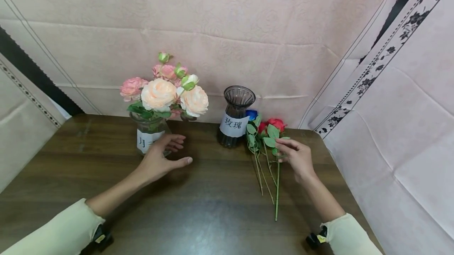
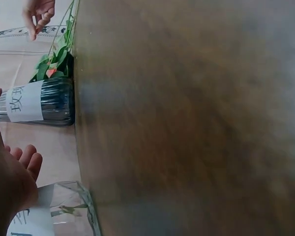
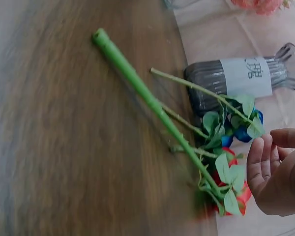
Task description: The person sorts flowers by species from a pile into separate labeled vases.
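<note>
My left hand (image 1: pixel 159 160) is in front of a clear glass vase (image 1: pixel 140 138) with a white label, its thumb spread from its fingers and nothing held. The vase carries pink and cream flowers (image 1: pixel 159 94). My right hand (image 1: pixel 298 158) hovers near the leaves of a red rose (image 1: pixel 276 124), fingers loosely bent, with no stem visibly gripped; whether the fingertips touch a leaf I cannot tell. In the right wrist view, blue roses (image 3: pixel 243 132) and red roses (image 3: pixel 243 196) lie with their green stems (image 3: pixel 137 83) across the table.
A dark ribbed glass vase (image 1: pixel 230 138) with a lettered white label stands upright between the hands, at the back of the brown wooden table (image 1: pixel 213 207). Behind it hangs a pale cloth (image 1: pixel 227 18). Another cloth, with a floral band, slopes at the right.
</note>
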`<act>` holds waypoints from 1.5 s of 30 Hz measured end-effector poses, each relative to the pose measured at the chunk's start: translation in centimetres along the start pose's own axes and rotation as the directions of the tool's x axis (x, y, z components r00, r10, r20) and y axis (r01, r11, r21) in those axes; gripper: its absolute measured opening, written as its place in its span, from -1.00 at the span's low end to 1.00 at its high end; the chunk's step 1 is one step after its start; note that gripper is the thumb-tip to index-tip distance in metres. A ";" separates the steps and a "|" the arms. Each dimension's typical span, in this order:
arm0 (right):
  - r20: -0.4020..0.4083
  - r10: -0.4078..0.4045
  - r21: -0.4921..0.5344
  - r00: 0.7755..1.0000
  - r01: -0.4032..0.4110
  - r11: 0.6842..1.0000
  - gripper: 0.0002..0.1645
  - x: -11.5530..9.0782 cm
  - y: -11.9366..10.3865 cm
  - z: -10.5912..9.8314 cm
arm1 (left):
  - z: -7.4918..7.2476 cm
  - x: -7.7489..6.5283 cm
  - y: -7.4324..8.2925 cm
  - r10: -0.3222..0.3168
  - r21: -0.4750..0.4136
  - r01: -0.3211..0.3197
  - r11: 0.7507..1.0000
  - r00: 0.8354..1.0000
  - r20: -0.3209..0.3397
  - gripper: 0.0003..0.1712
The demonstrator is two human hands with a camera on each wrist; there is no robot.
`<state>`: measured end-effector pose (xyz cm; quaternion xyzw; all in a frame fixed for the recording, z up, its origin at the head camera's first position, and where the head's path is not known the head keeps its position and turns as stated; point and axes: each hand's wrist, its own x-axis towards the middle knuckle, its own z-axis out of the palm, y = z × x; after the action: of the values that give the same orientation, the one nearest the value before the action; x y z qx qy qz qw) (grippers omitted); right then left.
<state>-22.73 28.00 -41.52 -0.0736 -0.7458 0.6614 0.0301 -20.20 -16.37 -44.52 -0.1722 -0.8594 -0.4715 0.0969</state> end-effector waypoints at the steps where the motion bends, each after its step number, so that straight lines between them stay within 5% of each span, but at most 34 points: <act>1: -0.002 0.003 -0.006 1.000 -0.003 1.000 -0.58 0.1 0.1 -0.2 | 0.1 0.1 0.0 -0.011 0.000 0.011 1.000 1.000 0.003 -0.21; 13: -0.015 0.042 -0.057 0.999 -0.043 0.997 -0.53 0.3 1.2 -1.9 | 1.7 2.3 0.0 -0.085 -0.006 0.086 0.996 0.996 0.023 -0.15; 19: 0.007 0.081 -0.064 0.997 -0.081 0.995 -0.50 0.5 1.9 -3.0 | 2.9 3.5 0.9 -0.121 -0.081 0.123 0.989 0.992 0.036 -0.08; 24: 0.049 0.137 -0.071 0.989 -0.133 0.989 -0.49 0.7 2.3 -3.5 | 4.0 4.6 1.7 -0.110 -0.099 0.112 0.989 0.993 0.033 -0.04; 33: 0.119 0.191 -0.112 0.974 -0.178 0.978 -0.47 0.6 3.0 -4.2 | 5.5 6.2 2.2 -0.172 -0.105 0.183 0.978 0.980 0.102 0.11; 45: 0.216 0.244 -0.169 0.945 -0.209 0.963 -0.49 0.4 3.5 -5.0 | 6.9 8.1 2.2 -0.234 -0.079 0.244 0.967 0.965 0.116 0.22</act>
<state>-22.18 33.34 -44.40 -0.0821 -0.7765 0.6088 -0.1403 -26.86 -7.78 -43.90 -0.0961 -0.8550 -0.5094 -0.0144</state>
